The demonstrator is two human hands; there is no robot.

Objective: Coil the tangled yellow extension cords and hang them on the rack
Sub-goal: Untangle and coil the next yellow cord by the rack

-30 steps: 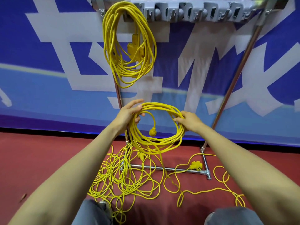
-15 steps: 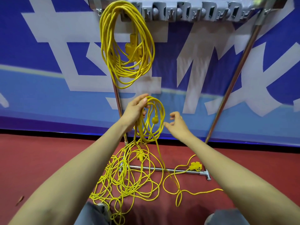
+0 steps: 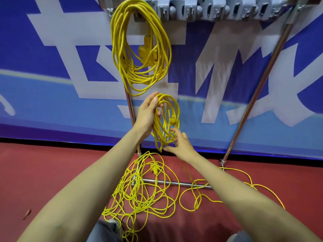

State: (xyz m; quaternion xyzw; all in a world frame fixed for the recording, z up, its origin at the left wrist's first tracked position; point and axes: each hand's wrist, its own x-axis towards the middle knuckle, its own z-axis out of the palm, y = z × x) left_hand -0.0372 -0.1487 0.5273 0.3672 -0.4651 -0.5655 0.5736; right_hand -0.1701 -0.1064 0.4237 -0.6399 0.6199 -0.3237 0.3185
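We are mid-coil: our left hand (image 3: 148, 114) clamps the top of the half-wound cord (image 3: 172, 109) beside the rack (image 3: 218, 14) left post, our right hand (image 3: 182, 145) meets its lower loops, grip unclear, and next we should draw slack from the floor tangle (image 3: 143, 194).

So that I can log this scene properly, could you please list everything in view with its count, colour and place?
hung coil: one, yellow, on the rack's leftmost hook
held coil: one, yellow, just below the hung coil
tangled cord: one heap, yellow, on the floor at the rack's base; number of cords unclear
plug: one, yellow, at the top of the tangle
rack: one, silver poles and grey hook rail, in front of the banner
banner: one, blue and white, behind the rack
floor: red, below
left hand: grips the held coil's top
right hand: at the held coil's lower end, grip unclear
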